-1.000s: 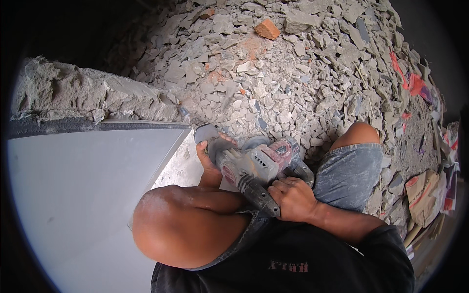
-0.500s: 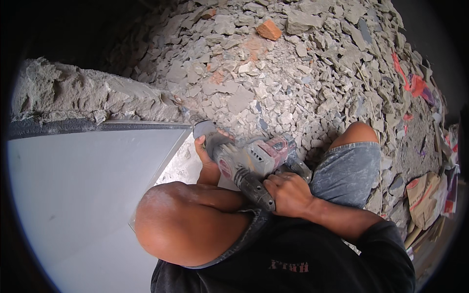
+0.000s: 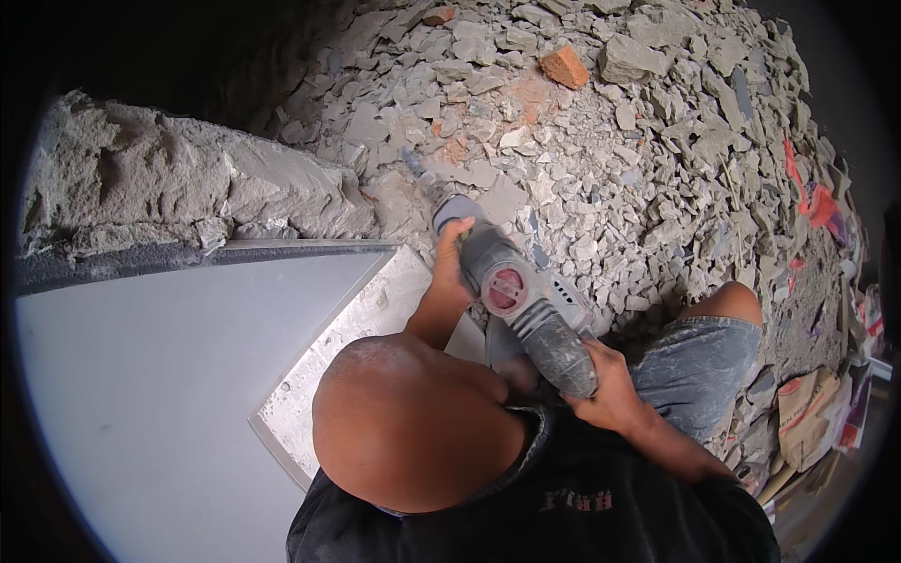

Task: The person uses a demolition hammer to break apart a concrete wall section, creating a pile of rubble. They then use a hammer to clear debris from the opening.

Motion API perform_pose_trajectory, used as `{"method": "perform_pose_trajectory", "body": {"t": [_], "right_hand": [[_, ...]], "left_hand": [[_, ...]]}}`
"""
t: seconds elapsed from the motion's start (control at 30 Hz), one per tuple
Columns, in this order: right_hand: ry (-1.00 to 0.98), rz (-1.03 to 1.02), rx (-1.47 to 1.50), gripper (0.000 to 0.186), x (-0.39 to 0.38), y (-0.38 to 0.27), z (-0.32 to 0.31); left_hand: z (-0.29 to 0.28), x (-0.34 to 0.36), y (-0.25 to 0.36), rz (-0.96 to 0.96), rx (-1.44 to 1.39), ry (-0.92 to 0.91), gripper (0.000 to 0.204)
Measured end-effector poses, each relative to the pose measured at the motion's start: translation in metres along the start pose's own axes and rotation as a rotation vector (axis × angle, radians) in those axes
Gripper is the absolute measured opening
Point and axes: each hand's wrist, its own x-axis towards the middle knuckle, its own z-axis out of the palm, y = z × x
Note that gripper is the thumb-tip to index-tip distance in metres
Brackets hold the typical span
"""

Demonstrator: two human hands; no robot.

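Note:
A dusty grey power demolition hammer with a red round cap (image 3: pixel 535 314) lies diagonally between my bent knees, its chisel bit (image 3: pixel 416 165) pointing up-left over the rubble beside the end of the chipped concrete edge (image 3: pixel 197 178). My left hand (image 3: pixel 450 258) is closed on the front grip of the hammer, just behind the bit. My right hand (image 3: pixel 605 385) is closed on the rear handle at the lower right.
Broken concrete rubble (image 3: pixel 676 188) with an orange brick piece (image 3: pixel 563 66) covers the ground ahead and right. A white panel (image 3: pixel 150 403) with a dark edge lies left. Red plastic scraps (image 3: pixel 821 206) and torn paper sacks (image 3: pixel 802 418) are at the right.
The hammer has turned and swung up-left, its bit now further out over the rubble. My left hand has risen with it; my right hand has moved right and down. The view has shifted slightly.

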Motion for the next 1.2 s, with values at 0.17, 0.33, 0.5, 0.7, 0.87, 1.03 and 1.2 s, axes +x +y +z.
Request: {"method": "perform_pose_trajectory", "body": {"t": [0.17, 0.33, 0.5, 0.7, 0.87, 1.03, 1.2], "right_hand": [[0.064, 0.155, 0.064, 0.06, -0.045, 0.009, -0.03], [0.012, 0.005, -0.278, 0.06, -0.08, 0.015, -0.055], [-0.145, -0.03, -0.306, 0.065, -0.115, 0.011, -0.079], [-0.202, -0.181, -0.377, 0.066, -0.124, -0.007, -0.088], [-0.233, -0.249, -0.445, 0.063, -0.11, -0.029, -0.082], [-0.287, -0.285, -0.498, 0.057, -0.097, -0.055, -0.084], [-0.275, -0.349, -0.518, 0.055, -0.095, -0.068, -0.081]], "left_hand": [[0.047, 0.001, -0.041, -0.112, 0.069, 0.036, 0.053], [0.051, -0.037, -0.067, -0.161, -0.05, -0.19, 0.057], [0.032, -0.069, -0.096, -0.154, -0.038, -0.288, 0.065], [0.011, -0.087, -0.113, -0.058, -0.029, -0.313, 0.072], [-0.011, -0.097, -0.104, 0.045, -0.112, -0.274, 0.075], [-0.016, -0.104, -0.104, 0.111, -0.061, -0.344, 0.078], [-0.012, -0.116, -0.103, 0.17, -0.034, -0.381, 0.081]]}}
